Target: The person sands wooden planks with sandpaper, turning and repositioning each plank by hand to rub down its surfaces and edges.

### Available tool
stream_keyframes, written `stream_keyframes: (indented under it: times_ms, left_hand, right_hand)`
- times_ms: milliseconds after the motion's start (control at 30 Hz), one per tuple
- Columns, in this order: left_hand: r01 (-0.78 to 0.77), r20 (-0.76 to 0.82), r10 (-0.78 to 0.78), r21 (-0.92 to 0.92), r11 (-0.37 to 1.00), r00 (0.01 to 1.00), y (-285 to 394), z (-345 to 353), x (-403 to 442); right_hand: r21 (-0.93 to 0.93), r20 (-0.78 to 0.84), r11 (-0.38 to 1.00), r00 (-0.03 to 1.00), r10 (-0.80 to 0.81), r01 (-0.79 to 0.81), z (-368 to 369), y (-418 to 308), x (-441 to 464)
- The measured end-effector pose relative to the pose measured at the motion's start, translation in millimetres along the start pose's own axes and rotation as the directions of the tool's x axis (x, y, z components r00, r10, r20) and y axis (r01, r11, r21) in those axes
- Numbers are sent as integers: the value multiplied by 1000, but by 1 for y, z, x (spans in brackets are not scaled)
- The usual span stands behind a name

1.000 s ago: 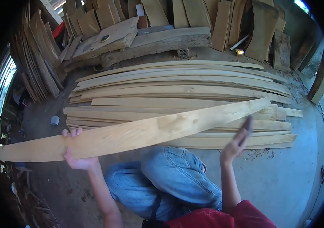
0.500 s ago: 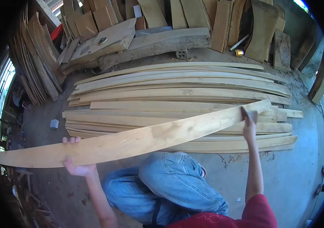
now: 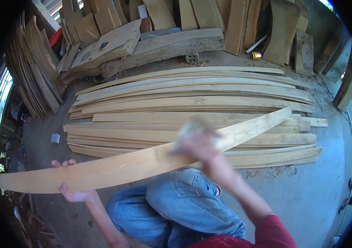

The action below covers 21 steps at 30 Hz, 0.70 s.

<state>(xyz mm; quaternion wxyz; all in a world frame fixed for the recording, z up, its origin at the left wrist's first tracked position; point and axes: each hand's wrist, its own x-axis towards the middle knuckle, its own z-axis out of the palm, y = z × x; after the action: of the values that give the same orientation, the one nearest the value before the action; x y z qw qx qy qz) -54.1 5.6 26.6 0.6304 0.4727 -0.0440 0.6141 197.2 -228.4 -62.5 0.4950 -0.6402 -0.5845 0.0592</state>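
Note:
A long pale wooden board (image 3: 114,170) slants across the view above my knees, its right end higher. Near its left part my left hand (image 3: 70,188) is wrapped round it, the fingers over the far edge and the thumb at the near edge. My right hand (image 3: 194,144), blurred by motion, is at the board's middle, closed on a dark, thin sheet (image 3: 198,126) that looks like sandpaper. The right hand and the sheet hide part of the board's face.
Several long boards (image 3: 192,101) lie in rows on the floor behind the held board. Thick slabs (image 3: 163,46) and leaning planks (image 3: 281,33) stand farther back. A small white block (image 3: 55,138) is on the floor at the left; a yellow can (image 3: 256,55) sits at the back right.
My right hand has moved from the board's right end leftward to its middle, with the sheet. The board's left part is slightly lower in view, with my left hand still round it.

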Motion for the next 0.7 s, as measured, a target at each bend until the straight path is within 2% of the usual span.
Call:
stream_keyframes:
  times_ms: [33, 67, 100, 133, 167, 200, 267, 300, 333, 367, 400, 433, 467, 500, 533, 600, 633, 667, 700]
  left_hand:
    - [12, -16, -12, 6, 1000, 1000, 0, 0, -2]
    - [8, -31, -8, 18, 1000, 999, 1, -2, -4]
    - [27, -20, -27, 5, 1000, 999, 1, -3, -3]
    - [46, -6, -46, -8, 999, 999, 0, -5, -3]
    - [50, 53, -45, -102, 993, 998, -1, -7, -1]
    - [38, 47, -34, -101, 994, 998, -3, -3, 1]
    - [-17, -7, 17, -41, 999, 1000, -4, 15, 2]
    - [-10, -9, 10, -30, 1000, 1000, -4, 22, 2]
    - [-41, -16, 41, 20, 999, 999, -4, 28, 5]
    - [-72, -16, 74, 66, 995, 997, -4, 32, 8]
    - [-66, -5, 66, 69, 995, 998, -2, 32, 11]
    - [-97, 35, 95, 63, 993, 995, 0, 32, 11]
    - [-129, 75, 125, 51, 990, 989, 0, 30, 11]
    - [-91, 199, 120, -147, 985, 973, 2, 26, 13]
    - [-87, 202, 117, -151, 985, 972, 2, 23, 14]
    - [-29, 328, 123, -277, 960, 937, 2, 20, 13]
    - [-34, 320, 126, -281, 959, 939, 2, 20, 12]
    - [-8, 315, 105, -295, 956, 943, 2, 21, 12]
    - [16, 309, 84, -308, 951, 947, 2, 21, 11]
  right_hand:
    - [-174, -73, 968, 982, 173, -183, -26, 14, -5]
    - [572, -34, 703, 844, 535, -423, -50, 52, -13]
    - [87, -264, 909, 870, 416, -408, -73, 66, -23]
    - [-22, -314, 764, 730, 607, -645, -96, 77, -36]
    - [-195, -438, 735, 728, 527, -650, -108, 93, -50]
    - [-182, -482, 677, 664, 571, -714, -119, 86, -46]
    - [-133, -422, 798, 762, 492, -588, -113, 45, -21]
    - [-152, -329, 866, 851, 409, -475, -104, 26, -7]
    - [-170, -163, 911, 922, 350, -376, -99, 3, 10]
    - [-238, -52, 932, 962, 268, -273, -87, -12, 21]
    - [-159, 3, 965, 977, 214, -211, -77, -29, 32]
    - [-161, 80, 978, 986, 145, -131, -71, -41, 41]
    - [-191, 153, 972, 974, 166, -135, -66, -46, 43]
    - [-223, 225, 965, 956, 187, -137, -64, -49, 44]
    - [-310, 218, 940, 952, 214, -140, -61, -40, 38]
    - [-327, 201, 911, 924, 326, -250, -80, -26, 21]
    - [-430, 125, 835, 894, 431, -343, -90, -14, 10]
    - [-443, 65, 817, 895, 440, -370, -102, -3, 0]
    - [-376, 21, 826, 888, 460, -419, -112, 11, -10]
